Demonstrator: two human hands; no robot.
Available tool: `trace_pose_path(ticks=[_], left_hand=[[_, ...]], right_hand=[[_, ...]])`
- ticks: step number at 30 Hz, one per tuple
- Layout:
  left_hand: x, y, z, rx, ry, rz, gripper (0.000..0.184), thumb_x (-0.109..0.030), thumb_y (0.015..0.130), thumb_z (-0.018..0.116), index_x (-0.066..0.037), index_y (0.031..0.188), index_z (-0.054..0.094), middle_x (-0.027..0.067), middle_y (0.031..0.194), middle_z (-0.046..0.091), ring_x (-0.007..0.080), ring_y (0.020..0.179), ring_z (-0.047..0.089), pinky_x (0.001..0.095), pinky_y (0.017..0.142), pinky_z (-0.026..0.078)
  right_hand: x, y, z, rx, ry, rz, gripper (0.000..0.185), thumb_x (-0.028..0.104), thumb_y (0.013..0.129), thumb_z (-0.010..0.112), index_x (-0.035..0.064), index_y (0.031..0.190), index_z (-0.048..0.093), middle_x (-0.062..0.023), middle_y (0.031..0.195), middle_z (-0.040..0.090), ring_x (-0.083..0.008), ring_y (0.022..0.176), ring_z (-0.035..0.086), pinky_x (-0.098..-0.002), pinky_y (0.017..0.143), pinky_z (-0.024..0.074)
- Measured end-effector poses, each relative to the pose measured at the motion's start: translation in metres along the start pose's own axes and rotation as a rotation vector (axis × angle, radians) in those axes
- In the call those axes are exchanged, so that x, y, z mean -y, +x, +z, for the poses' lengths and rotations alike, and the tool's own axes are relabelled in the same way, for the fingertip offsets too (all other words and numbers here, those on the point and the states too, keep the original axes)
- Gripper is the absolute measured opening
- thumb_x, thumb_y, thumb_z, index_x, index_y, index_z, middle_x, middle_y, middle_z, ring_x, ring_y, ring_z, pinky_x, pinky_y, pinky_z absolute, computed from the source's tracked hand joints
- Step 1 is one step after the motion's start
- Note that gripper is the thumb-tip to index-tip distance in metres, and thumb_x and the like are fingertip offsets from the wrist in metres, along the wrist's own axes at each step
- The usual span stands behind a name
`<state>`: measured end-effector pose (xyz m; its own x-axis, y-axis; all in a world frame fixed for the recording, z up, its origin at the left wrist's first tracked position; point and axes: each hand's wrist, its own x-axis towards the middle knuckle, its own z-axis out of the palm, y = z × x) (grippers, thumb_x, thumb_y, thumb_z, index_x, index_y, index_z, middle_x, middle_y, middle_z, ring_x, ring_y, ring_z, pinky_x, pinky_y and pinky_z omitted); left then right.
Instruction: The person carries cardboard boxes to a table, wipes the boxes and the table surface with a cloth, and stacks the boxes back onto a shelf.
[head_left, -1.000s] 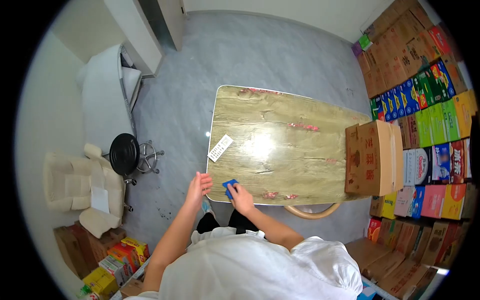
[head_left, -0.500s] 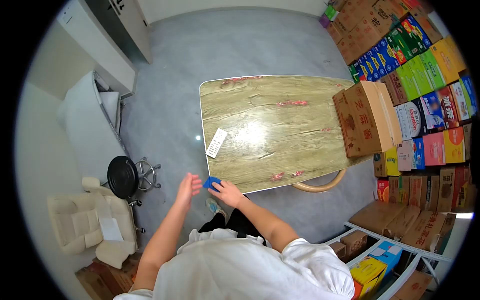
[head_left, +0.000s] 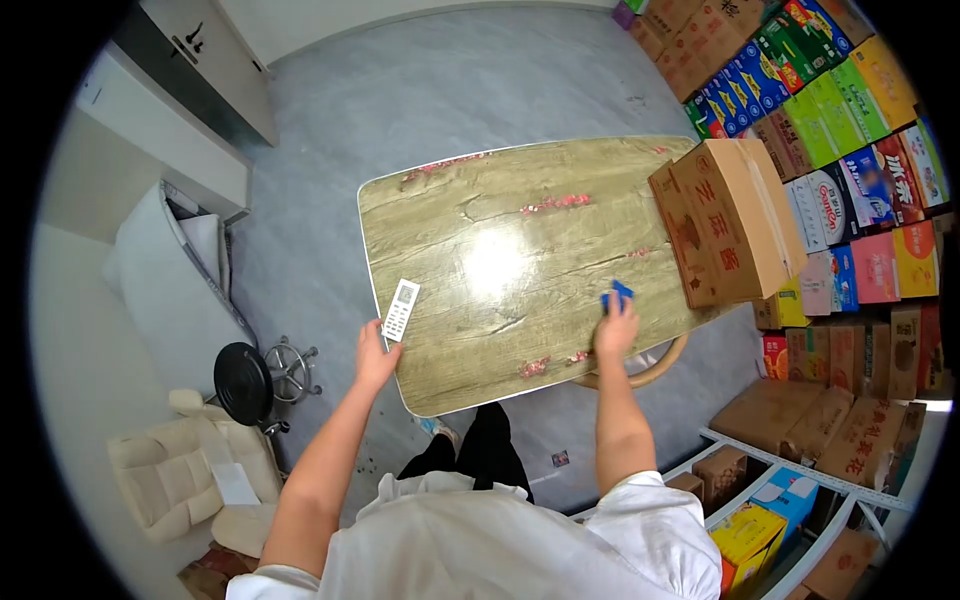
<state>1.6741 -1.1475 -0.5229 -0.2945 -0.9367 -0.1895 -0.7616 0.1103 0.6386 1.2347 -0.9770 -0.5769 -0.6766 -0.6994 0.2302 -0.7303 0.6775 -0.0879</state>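
My right hand (head_left: pixel 616 328) is closed on a blue cloth (head_left: pixel 621 293) and presses it onto the wood-patterned table (head_left: pixel 450 235), right of its middle. Part of the cloth is hidden under my fingers. At the table's left edge my left hand (head_left: pixel 374 360) is open, thumb and fingers apart. It lies right by the lower end of a white remote control (head_left: pixel 402 310), which rests flat on the tabletop. Whether my fingertips touch the remote I cannot tell.
A large cardboard box (head_left: pixel 715 225) stands on the table's right end. Stacked cartons (head_left: pixel 835 205) line the right side. A curved wooden chair rail (head_left: pixel 645 372) juts from the near edge. A black stool (head_left: pixel 243 384) and a cream chair (head_left: pixel 190 465) are at left.
My right hand has carried the blue cloth from the near left corner across the tabletop to the right. My left hand has come up to the table edge by the remote. The view has shifted.
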Motion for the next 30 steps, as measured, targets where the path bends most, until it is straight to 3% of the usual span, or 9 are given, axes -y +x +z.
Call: trace_pose_path(ticks=[2,5,10,14,16,20,23,25,30], left_hand=[[-0.006,0.008,0.003,-0.006,0.1,0.024,0.059,-0.016,0.071,0.073,0.001,0.121,0.046,0.021,0.114,0.051,0.0373,0.107,0.049,0.0415,0.092,0.043],[-0.017,0.016,0.01,0.004,0.253,0.019,0.064,-0.017,0.069,0.076,0.0,0.122,0.044,0.0207,0.114,0.051,0.0383,0.106,0.049,0.0432,0.091,0.043],[-0.035,0.023,0.019,0.024,0.405,-0.082,0.063,-0.018,0.068,0.077,-0.002,0.119,0.043,0.0182,0.111,0.049,0.0361,0.103,0.049,0.0436,0.088,0.044],[-0.027,0.032,0.026,0.069,0.461,-0.136,0.058,-0.019,0.069,0.076,-0.003,0.114,0.043,0.018,0.11,0.048,0.0354,0.103,0.049,0.0431,0.087,0.045],[-0.025,0.03,0.029,0.026,0.418,-0.107,0.057,-0.015,0.069,0.072,0.002,0.114,0.042,0.0218,0.106,0.049,0.0375,0.099,0.048,0.0459,0.085,0.043],[0.003,0.02,0.04,-0.009,0.306,-0.124,0.052,-0.017,0.07,0.073,0.001,0.109,0.045,0.0206,0.108,0.049,0.0382,0.102,0.047,0.045,0.087,0.043],[0.019,-0.004,0.041,-0.011,0.114,-0.166,0.047,-0.015,0.07,0.071,0.003,0.106,0.046,0.0215,0.106,0.048,0.0374,0.1,0.048,0.0438,0.087,0.042],[0.027,-0.023,0.042,-0.207,-0.323,-0.222,0.046,-0.012,0.071,0.07,0.003,0.106,0.045,0.02,0.103,0.048,0.032,0.097,0.05,0.0402,0.085,0.042],[0.027,-0.055,0.023,-0.257,-0.451,-0.358,0.046,-0.009,0.07,0.07,0.003,0.107,0.045,0.0158,0.1,0.048,0.0251,0.093,0.05,0.0366,0.083,0.043]], right_hand=[[-0.013,0.016,-0.004,0.043,-0.018,0.103,0.046,0.014,0.084,0.055,0.0177,0.129,0.053,-0.0146,0.13,0.049,-0.035,0.101,0.052,-0.0449,0.088,0.043],[-0.009,0.03,-0.001,0.001,-0.003,0.452,0.043,0.039,0.092,0.049,0.0181,0.13,0.054,-0.0119,0.132,0.048,-0.035,0.109,0.046,-0.0482,0.093,0.037],[0.034,0.024,0.01,-0.102,-0.07,0.524,0.038,0.04,0.092,0.049,0.0187,0.12,0.063,-0.0082,0.128,0.052,-0.0338,0.105,0.047,-0.0471,0.09,0.0376],[0.083,0.008,0.013,-0.161,0.187,0.35,0.028,0.032,0.092,0.051,0.0177,0.112,0.065,-0.0077,0.122,0.054,-0.0326,0.105,0.047,-0.0489,0.09,0.0362],[0.116,-0.005,0.011,-0.042,0.24,0.23,0.022,0.025,0.089,0.054,0.0174,0.108,0.063,-0.008,0.118,0.055,-0.0326,0.106,0.046,-0.0489,0.09,0.035],[0.197,-0.051,-0.001,0.1,0.363,-0.154,0.032,0.009,0.079,0.058,0.0165,0.11,0.061,-0.0079,0.116,0.054,-0.0312,0.105,0.046,-0.0479,0.09,0.0348],[0.25,-0.092,-0.01,0.254,0.488,-0.486,0.039,0.01,0.079,0.055,0.0165,0.117,0.058,-0.0073,0.119,0.052,-0.0299,0.105,0.047,-0.0471,0.089,0.036],[0.277,-0.119,-0.013,0.298,0.541,-0.728,0.041,0.013,0.081,0.053,0.0158,0.121,0.056,-0.0066,0.12,0.05,-0.0286,0.106,0.047,-0.046,0.089,0.0373],[0.303,-0.124,-0.016,0.329,0.659,-1.044,0.04,0.015,0.08,0.053,0.0115,0.12,0.056,-0.0069,0.117,0.051,-0.0271,0.107,0.048,-0.0418,0.088,0.0393]])
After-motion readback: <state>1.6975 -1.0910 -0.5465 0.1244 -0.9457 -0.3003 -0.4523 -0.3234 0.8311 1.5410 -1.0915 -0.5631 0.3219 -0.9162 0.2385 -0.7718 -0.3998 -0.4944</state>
